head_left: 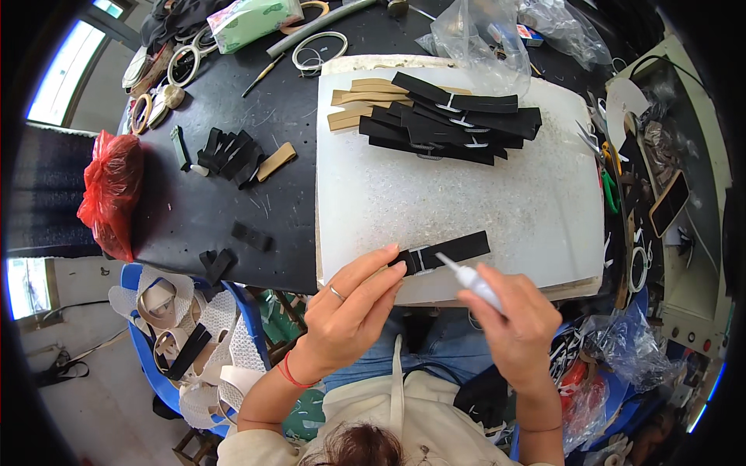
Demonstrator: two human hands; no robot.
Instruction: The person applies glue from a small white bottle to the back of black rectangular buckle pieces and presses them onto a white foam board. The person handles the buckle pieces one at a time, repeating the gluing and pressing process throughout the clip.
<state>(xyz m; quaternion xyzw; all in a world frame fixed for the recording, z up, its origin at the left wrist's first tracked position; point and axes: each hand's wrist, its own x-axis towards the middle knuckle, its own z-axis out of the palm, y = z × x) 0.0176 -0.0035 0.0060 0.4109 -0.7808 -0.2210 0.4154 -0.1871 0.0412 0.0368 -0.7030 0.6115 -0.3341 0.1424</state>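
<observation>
A short black strap with a light metal-looking buckle piece around it lies near the front edge of the white board. My left hand presses the strap's left end, its fingers together over it. In my right hand is a small white squeeze bottle, gripped by its body. The bottle's thin nozzle points up and left, its tip at or just above the strap, right of the buckle. Whether the tip touches cannot be told. Farther back, a pile of black straps with buckles lies on tan straps.
The white board rests on a dark table. Left of it lie black strap pieces and a red plastic bag. Scissors and a phone are at the right. A blue basket holds beige shoe parts.
</observation>
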